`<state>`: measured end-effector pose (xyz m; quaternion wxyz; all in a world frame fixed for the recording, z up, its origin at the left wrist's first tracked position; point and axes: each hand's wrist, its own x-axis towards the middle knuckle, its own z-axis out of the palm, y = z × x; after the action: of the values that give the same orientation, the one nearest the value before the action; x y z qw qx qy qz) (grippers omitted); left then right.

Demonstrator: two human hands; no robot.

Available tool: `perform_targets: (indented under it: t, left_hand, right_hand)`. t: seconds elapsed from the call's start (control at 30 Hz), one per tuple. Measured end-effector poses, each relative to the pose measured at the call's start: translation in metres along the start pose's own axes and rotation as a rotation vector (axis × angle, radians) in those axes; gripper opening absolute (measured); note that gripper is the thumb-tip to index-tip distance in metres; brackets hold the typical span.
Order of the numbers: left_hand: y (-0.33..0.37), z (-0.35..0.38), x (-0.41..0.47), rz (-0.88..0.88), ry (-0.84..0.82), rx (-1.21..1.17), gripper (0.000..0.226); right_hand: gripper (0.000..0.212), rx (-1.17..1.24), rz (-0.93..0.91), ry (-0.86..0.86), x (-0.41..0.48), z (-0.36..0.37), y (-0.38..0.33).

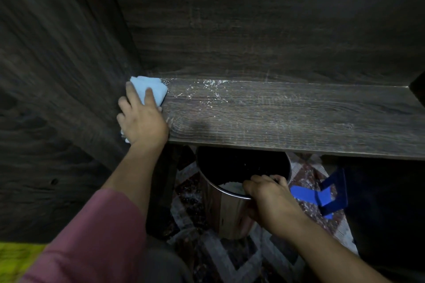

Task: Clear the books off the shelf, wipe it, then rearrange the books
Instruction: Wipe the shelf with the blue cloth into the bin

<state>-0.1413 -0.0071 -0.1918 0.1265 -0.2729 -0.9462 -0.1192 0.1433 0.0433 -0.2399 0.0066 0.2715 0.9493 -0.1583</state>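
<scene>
A dark wooden shelf board [287, 117] runs across the middle, with white dust specks scattered along its back part. My left hand [141, 117] presses a light blue cloth [149, 89] flat onto the shelf's far left corner, against the side panel. Below the shelf's front edge, my right hand [269, 197] grips the rim of a round metal bin [230, 211], which has some pale debris inside. No books are in view.
The cabinet's left side panel [57, 99] and back panel [264, 30] close in the shelf. A blue bookend [326, 195] lies on the patterned tile floor [207, 255] right of the bin. A dark mass stands at the lower right.
</scene>
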Motion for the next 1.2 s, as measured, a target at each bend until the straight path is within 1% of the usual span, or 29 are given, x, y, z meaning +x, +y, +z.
perform_targets:
  t: [0.1,0.17,0.27,0.37,0.43,0.5,0.53,0.63,0.73,0.8,0.87,0.93,1.0,1.03,1.1,1.13,1.17,1.2]
  left_hand:
    - [0.001,0.003,0.003,0.003,-0.103,0.010,0.063]
    - [0.004,0.003,0.002,-0.014,-0.132,0.017,0.066]
    - [0.016,0.003,-0.004,-0.033,-0.119,0.011,0.063]
    - [0.040,0.000,-0.015,-0.022,-0.164,0.000,0.059]
    - [0.059,0.004,-0.030,0.066,-0.196,0.040,0.059]
    - [0.074,0.003,-0.042,0.183,-0.152,0.089,0.059]
    - [0.082,0.002,-0.047,0.228,-0.167,0.083,0.059]
    - [0.104,0.007,-0.061,0.361,-0.147,0.003,0.057]
    - [0.118,0.002,-0.069,0.413,-0.139,-0.129,0.056]
    - [0.121,-0.004,-0.068,0.375,-0.157,-0.205,0.055]
    - [0.117,-0.010,-0.058,0.271,-0.082,-0.253,0.053]
    - [0.107,-0.015,-0.042,0.160,-0.013,-0.245,0.053]
    - [0.095,-0.018,-0.027,0.039,-0.015,-0.243,0.051]
    - [0.090,-0.018,-0.024,0.002,-0.039,-0.245,0.048]
    - [0.089,-0.015,-0.024,0.003,-0.100,-0.214,0.043]
    - [0.091,-0.013,-0.028,0.030,-0.116,-0.196,0.042]
    - [0.095,-0.011,-0.033,0.065,-0.124,-0.191,0.043]
    - [0.101,-0.010,-0.040,0.103,-0.127,-0.200,0.043]
  right_hand:
    - [0.024,0.007,-0.003,-0.029,-0.002,-0.006,-0.002]
    - [0.024,0.022,0.002,-0.036,-0.004,-0.009,-0.001]
    - [0.021,0.028,0.003,-0.030,-0.008,-0.010,-0.001]
    - [0.021,0.011,0.006,-0.011,-0.008,-0.007,0.005]
    - [0.025,0.010,0.012,0.001,-0.008,-0.005,0.009]
    - [0.026,0.010,0.021,-0.022,-0.009,-0.007,0.009]
    - [0.026,0.008,0.021,-0.039,-0.009,-0.008,0.010]
    - [0.026,-0.021,0.028,-0.085,-0.010,-0.011,0.011]
    - [0.026,-0.003,0.025,-0.083,-0.013,-0.008,0.012]
    - [0.027,0.001,0.020,-0.053,-0.013,-0.004,0.013]
    - [0.030,0.001,0.030,-0.025,-0.012,-0.002,0.015]
    - [0.030,0.019,0.036,-0.017,-0.012,-0.002,0.019]
    - [0.030,0.031,0.032,0.009,-0.013,-0.003,0.021]
    - [0.037,0.032,0.024,0.040,-0.012,-0.004,0.022]
    - [0.056,0.060,0.026,0.080,-0.013,-0.005,0.023]
    - [0.059,0.045,0.019,0.116,-0.013,-0.004,0.025]
    - [0.055,0.037,0.022,0.106,-0.013,-0.003,0.027]
    - [0.046,0.036,0.036,0.079,-0.013,-0.003,0.027]
